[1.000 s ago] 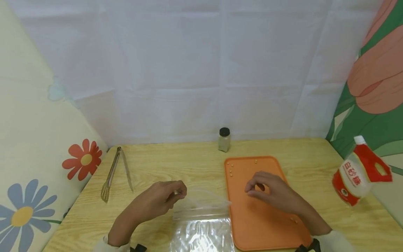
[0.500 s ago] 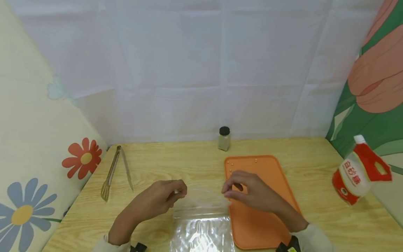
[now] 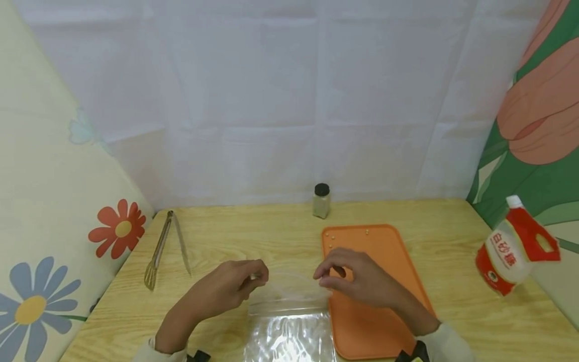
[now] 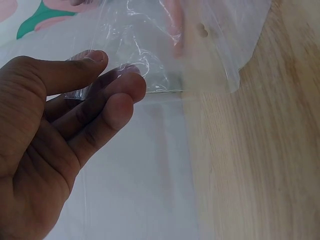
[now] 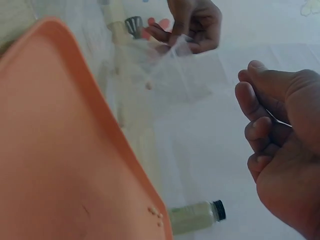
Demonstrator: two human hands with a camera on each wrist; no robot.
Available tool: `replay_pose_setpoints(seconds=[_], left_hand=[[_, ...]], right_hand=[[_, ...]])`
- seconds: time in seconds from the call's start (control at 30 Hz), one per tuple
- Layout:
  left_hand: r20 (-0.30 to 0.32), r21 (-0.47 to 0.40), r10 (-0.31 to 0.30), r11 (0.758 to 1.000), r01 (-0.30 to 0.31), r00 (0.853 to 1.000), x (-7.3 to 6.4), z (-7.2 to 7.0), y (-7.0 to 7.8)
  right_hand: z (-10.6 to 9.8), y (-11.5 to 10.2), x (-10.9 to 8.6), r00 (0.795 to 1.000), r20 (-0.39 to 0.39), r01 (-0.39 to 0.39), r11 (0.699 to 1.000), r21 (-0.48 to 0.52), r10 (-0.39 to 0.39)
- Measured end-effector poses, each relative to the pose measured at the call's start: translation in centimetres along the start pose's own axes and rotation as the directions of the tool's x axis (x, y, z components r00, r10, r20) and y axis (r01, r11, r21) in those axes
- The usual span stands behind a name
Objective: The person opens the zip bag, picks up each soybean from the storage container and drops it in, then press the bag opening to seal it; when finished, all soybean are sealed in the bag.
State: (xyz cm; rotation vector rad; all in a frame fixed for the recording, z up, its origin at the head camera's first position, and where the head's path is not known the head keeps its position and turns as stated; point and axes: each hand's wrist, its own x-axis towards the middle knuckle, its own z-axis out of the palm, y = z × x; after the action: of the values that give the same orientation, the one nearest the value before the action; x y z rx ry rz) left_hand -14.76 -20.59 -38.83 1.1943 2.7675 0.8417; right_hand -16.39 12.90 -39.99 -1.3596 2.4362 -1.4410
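My left hand (image 3: pixel 230 284) pinches the left edge of the mouth of a clear plastic zip bag (image 3: pixel 289 337) at the front of the table. In the left wrist view the bag's film (image 4: pixel 150 30) runs between thumb and fingers. My right hand (image 3: pixel 357 276) is over the bag's right side, beside the orange tray (image 3: pixel 375 327). Its thumb and index fingertips come close together in the right wrist view; anything between them is hidden. A few small yellowish beans or beads (image 3: pixel 333 237) lie on the tray's far end. One more small round piece (image 5: pixel 148 86) shows against the bag.
Metal tongs (image 3: pixel 158 251) lie at the left of the wooden table (image 3: pixel 235 231). A small black-lidded jar (image 3: pixel 321 202) stands at the back, and a red and white sugar pouch (image 3: pixel 511 251) at the right. White cloth (image 3: pixel 253 100) hangs behind.
My right hand has moved left from above the tray to beside the bag's mouth, then slightly farther left. The left hand has stayed at the bag's edge.
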Motion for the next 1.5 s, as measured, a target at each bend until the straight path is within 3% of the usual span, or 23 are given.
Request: replay_pose_setpoints(seconds=[0.2, 0.4, 0.57, 0.77, 0.87, 1.03, 1.13, 1.2, 1.43, 1.5], left_hand=[[-0.006, -0.011, 0.014, 1.0, -0.014, 1.0, -0.1, 0.1, -0.1], [-0.005, -0.019, 0.011, 1.0, -0.011, 1.0, 0.0, 0.1, -0.2], [-0.003, -0.022, 0.015, 1.0, -0.015, 1.0, 0.0, 0.1, -0.2], [-0.006, -0.026, 0.006, 1.0, -0.006, 1.0, -0.1, 0.2, -0.2], [-0.01, -0.03, 0.006, 1.0, -0.006, 1.0, -0.1, 0.2, -0.2], [-0.013, -0.026, 0.014, 1.0, -0.015, 1.0, -0.1, 0.2, -0.2], [-0.002, -0.022, 0.008, 1.0, -0.008, 1.0, -0.1, 0.2, -0.1], [0.006, -0.023, 0.0, 1.0, 0.0, 1.0, 0.0, 0.1, -0.1], [0.014, -0.028, -0.008, 1.0, 0.008, 1.0, 0.0, -0.1, 0.0], [0.012, -0.029, -0.004, 1.0, 0.004, 1.0, 0.0, 0.0, -0.1]], right_hand=[[-2.8, -0.1, -0.9, 0.998, -0.057, 0.0, 0.998, -0.061, -0.003], [-6.4, 0.2, -3.1, 0.996, -0.084, -0.029, 0.99, -0.136, 0.017], [-8.7, 0.4, -5.6, 0.997, -0.056, -0.056, 0.985, -0.165, 0.047], [-9.4, 1.9, -8.8, 0.989, -0.008, -0.143, 0.972, -0.185, 0.144], [-9.2, 2.6, -10.6, 0.964, 0.087, -0.23, 0.952, -0.203, 0.252], [-8.5, 3.0, -12.8, 0.87, 0.224, -0.387, 0.891, -0.237, 0.438], [-8.2, 3.1, -13.6, 0.856, 0.208, -0.41, 0.866, -0.286, 0.473], [-8.1, 3.2, -13.9, 0.865, 0.185, -0.394, 0.86, -0.324, 0.466], [-7.9, 4.0, -14.7, 0.932, 0.115, -0.256, 0.85, -0.461, 0.344], [-7.9, 4.2, -14.8, 0.938, 0.107, -0.243, 0.847, -0.472, 0.328]])
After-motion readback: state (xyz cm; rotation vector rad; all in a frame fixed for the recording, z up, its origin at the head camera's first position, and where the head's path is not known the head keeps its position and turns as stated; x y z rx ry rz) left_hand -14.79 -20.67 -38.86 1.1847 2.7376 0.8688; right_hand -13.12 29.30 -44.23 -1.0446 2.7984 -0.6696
